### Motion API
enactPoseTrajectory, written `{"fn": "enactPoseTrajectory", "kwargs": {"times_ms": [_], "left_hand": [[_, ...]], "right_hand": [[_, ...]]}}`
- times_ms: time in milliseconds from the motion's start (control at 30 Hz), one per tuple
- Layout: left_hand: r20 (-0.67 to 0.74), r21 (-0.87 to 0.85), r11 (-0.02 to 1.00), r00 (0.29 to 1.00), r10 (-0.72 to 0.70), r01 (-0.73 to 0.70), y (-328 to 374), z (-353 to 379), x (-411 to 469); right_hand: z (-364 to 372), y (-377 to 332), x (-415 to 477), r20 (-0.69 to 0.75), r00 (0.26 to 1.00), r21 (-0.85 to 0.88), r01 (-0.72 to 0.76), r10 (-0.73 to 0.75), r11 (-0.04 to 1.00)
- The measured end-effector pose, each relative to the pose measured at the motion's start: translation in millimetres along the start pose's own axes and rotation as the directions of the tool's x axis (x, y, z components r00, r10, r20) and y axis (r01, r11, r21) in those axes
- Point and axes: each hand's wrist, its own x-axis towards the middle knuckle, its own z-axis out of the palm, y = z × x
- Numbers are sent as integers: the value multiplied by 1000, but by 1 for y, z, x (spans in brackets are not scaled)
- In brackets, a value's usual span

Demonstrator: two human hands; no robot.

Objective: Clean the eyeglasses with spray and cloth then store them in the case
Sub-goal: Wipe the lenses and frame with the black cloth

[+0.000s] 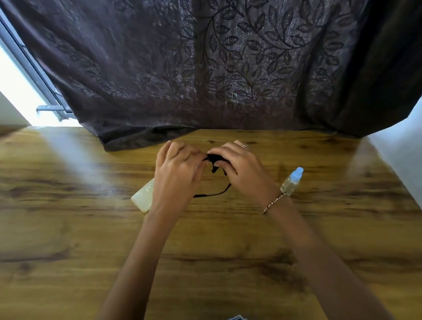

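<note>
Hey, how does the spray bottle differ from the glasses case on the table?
The bottle stands upright; the case lies flat. The bottle is clear with a pale blue cap; the case is cream and opaque. The bottle stands to the right of the right hand; the case is partly hidden by the left hand. Both rest on the table, and neither is held.

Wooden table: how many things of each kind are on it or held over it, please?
Black thin-framed eyeglasses, held by left hand and right hand: 1
Clear plastic spray bottle with pale blue cap: 1
Pale cream oblong case: 1
Total: 3
</note>
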Motion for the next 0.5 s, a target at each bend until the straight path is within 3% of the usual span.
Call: {"fn": "enactPoseTrajectory", "kwargs": {"times_ms": [167,500], "left_hand": [[-17,-8,1000,1000,15,-16,-2,-2,1],[0,2,1000,1000,-11,11,-12,-13,6]], "right_hand": [[0,0,2,-15,999,-151,39,-41,988],[-9,14,-8,-97,992,-44,-88,83,995]]}}
